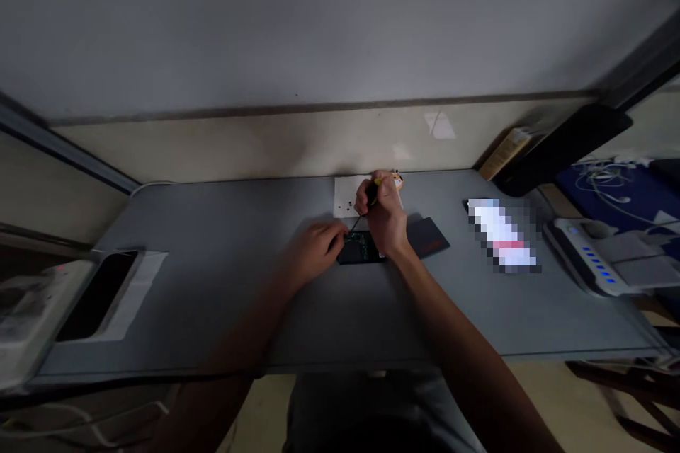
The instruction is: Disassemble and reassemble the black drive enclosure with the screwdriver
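Note:
A small dark device with a green circuit board (pixel 363 248) lies on the grey table. My right hand (pixel 385 216) is wrapped round the black and yellow handle of a screwdriver (pixel 372 192), whose thin shaft slants down to the board's upper left part. My left hand (pixel 319 248) rests at the device's left end, its fingers bent together near the screwdriver's tip; whether they pinch anything small is hidden. Behind the device is a white paper (pixel 344 195) with several tiny dark pieces on it. A dark flat panel (pixel 429 237) lies just right of my right wrist.
A lit phone (pixel 502 235), blurred out, lies to the right, near a white power strip (pixel 589 258). Another dark phone (pixel 100 294) sits on paper at the left. A black object (pixel 563 148) and a yellowish box (pixel 504 153) stand at the back right. The wall borders the table's back edge.

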A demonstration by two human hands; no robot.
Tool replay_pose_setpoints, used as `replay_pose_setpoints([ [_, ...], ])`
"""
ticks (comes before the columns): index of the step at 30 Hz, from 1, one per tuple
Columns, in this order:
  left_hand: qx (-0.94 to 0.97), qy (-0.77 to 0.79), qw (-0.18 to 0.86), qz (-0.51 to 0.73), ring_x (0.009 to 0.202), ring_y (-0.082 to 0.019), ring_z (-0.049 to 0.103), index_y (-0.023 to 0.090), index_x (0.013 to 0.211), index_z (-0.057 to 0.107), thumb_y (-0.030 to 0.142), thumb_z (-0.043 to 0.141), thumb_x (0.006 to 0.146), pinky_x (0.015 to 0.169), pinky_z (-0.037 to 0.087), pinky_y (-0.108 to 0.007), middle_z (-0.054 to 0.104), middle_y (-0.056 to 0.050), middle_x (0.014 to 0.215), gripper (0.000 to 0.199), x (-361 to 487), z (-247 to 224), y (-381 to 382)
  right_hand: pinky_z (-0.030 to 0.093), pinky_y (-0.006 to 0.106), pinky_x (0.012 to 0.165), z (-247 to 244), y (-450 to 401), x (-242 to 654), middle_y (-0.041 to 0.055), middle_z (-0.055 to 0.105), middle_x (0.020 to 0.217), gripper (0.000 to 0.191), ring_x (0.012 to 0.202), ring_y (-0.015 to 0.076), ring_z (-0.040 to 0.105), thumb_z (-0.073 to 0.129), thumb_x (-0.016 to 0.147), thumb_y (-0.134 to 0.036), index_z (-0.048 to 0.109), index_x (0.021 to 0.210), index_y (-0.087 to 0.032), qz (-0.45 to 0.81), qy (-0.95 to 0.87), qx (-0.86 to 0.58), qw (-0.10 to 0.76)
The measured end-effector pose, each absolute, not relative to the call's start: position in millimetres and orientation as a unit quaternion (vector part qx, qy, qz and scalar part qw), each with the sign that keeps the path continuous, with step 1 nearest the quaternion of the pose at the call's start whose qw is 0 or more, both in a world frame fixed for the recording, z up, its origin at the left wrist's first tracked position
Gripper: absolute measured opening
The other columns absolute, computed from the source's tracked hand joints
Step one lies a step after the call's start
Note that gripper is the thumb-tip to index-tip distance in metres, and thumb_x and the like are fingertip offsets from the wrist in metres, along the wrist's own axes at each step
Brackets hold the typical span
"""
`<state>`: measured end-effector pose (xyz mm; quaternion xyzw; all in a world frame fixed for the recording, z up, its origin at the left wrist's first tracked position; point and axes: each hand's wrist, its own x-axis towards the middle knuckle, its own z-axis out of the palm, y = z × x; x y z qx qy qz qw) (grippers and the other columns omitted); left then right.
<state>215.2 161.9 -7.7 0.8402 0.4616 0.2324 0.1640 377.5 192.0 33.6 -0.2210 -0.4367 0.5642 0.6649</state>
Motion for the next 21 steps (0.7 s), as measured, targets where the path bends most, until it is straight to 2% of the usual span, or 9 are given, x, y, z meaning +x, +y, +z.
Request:
replay_pose_setpoints([
  [3,0.841,0.46,0.157,0.238,0.09,-0.021,0.072,0.023,0.101,0.068,0.012,0.047,0.097,0.085,0.055,-0.034,0.076,-0.003,0.096,0.023,215.3,-8.1,162.0,0.035,0.027,0.052,33.5,192.5,377.5,-0.0074,0.045,0.064,0.043,0.053,0.0123,0.038,0.066,0.092,-0.063,0.04,0.087,-0.029,0.559,-0.444,-0.246,0.656],
  [8,0.84,0.463,0.161,0.234,0.092,-0.021,0.072,0.023,0.102,0.068,0.013,0.048,0.097,0.088,0.056,-0.035,0.076,-0.003,0.096,0.023,214.6,-9.6,162.2,0.042,0.031,0.056,35.9,195.2,383.1,-0.0019,0.051,0.071,0.045,0.063,0.016,0.052,0.06,0.092,-0.071,0.05,0.088,-0.027,0.566,-0.465,-0.261,0.628],
  [13,0.839,0.462,0.164,0.237,0.092,-0.022,0.072,0.023,0.102,0.069,0.012,0.049,0.095,0.089,0.056,-0.035,0.076,-0.004,0.096,0.023,214.5,-9.5,162.2,0.039,0.031,0.055,40.9,191.6,379.2,-0.0033,0.044,0.066,0.048,0.058,0.0155,0.044,0.054,0.092,-0.075,0.049,0.087,-0.028,0.568,-0.463,-0.251,0.632],
  [17,0.842,0.458,0.162,0.236,0.09,-0.021,0.071,0.023,0.101,0.069,0.013,0.048,0.096,0.087,0.055,-0.034,0.076,-0.004,0.096,0.024,215.0,-8.6,162.3,0.035,0.03,0.054,39.8,189.6,375.5,-0.0077,0.04,0.061,0.049,0.053,0.0143,0.036,0.062,0.088,-0.073,0.04,0.088,-0.03,0.562,-0.46,-0.257,0.637],
  [21,0.84,0.462,0.165,0.234,0.088,-0.021,0.071,0.022,0.101,0.069,0.014,0.047,0.097,0.085,0.055,-0.034,0.076,-0.004,0.094,0.024,215.4,-8.2,162.3,0.039,0.03,0.056,38.4,192.5,381.1,-0.0055,0.047,0.066,0.048,0.058,0.0145,0.045,0.063,0.087,-0.073,0.043,0.089,-0.029,0.57,-0.454,-0.256,0.635],
])
